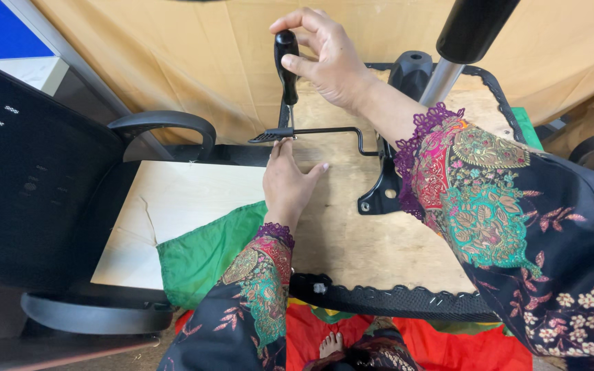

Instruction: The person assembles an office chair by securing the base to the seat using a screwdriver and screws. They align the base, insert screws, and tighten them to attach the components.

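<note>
Head view, looking down:

- Right hand (328, 58): raised, fingers and thumb closed round the black handle of a screwdriver (286, 65) held upright; the shaft drops just behind the lever tip, and its own tip is hidden, so what it meets cannot be told
- Left hand (289, 180): laid flat, fingers together and thumb spread, on the plywood underside of an upturned chair seat (366, 240); fingertips touch or sit just below the lever, holding nothing
- Black metal lever (324, 130): thin bent rod with a flat ribbed tip at its left end, running right to a black mounting bracket (383, 185) fixed on the plywood; the joint is partly hidden by the right sleeve
- Seat rim: black plastic edging, seen along the near and far edges; right side covered by the embroidered dark sleeve (503, 220)
- Gas-lift column (458, 48): black cylinder over a silver tube, cut off at the top edge
- Black mesh backrest (29, 172) and two armrests (163, 124) at left, partly cut off
- Green cloth (204, 254) beneath the left wrist, over a pale board (180, 192)
- Bare toes (331, 343) on red fabric at the bottom edge
</note>
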